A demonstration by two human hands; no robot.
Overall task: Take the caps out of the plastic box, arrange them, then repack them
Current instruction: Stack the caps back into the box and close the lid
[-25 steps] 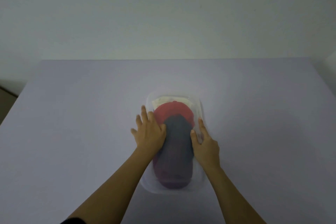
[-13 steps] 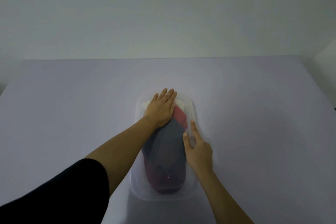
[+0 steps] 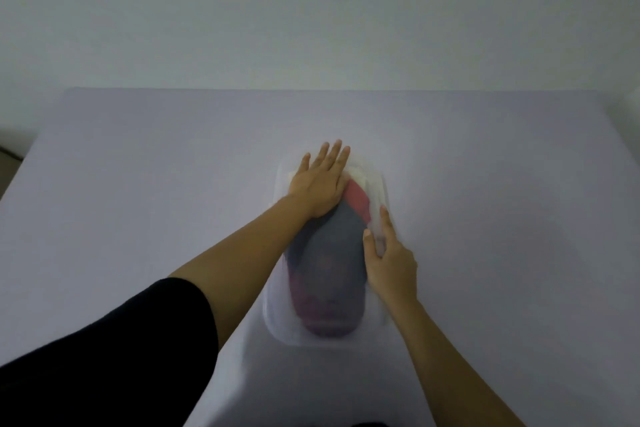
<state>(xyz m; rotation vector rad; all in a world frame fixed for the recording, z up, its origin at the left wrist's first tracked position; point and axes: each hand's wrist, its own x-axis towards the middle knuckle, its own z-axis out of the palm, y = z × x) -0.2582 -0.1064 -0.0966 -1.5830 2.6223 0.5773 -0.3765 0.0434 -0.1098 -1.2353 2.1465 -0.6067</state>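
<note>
A clear plastic box (image 3: 277,322) lies lengthwise on the table (image 3: 138,201) in front of me. Stacked caps fill it: a dark grey-blue cap (image 3: 329,246) on top, a red cap (image 3: 358,201) under it, a cream cap (image 3: 358,174) at the far end, and a purple brim (image 3: 325,324) at the near end. My left hand (image 3: 320,184) lies flat, fingers spread, on the far end of the stack and covers part of it. My right hand (image 3: 389,256) rests along the box's right rim, thumb against the grey-blue cap, fingers extended.
The table is covered in a pale lilac cloth and ends at a plain wall (image 3: 311,10) behind. The table's left edge (image 3: 20,170) drops to a dark floor. My black sleeve (image 3: 104,350) fills the lower left.
My left hand has slid from the box's left side to its far end, on top of the caps. My right hand has stayed on the right rim. The view has moved closer.
</note>
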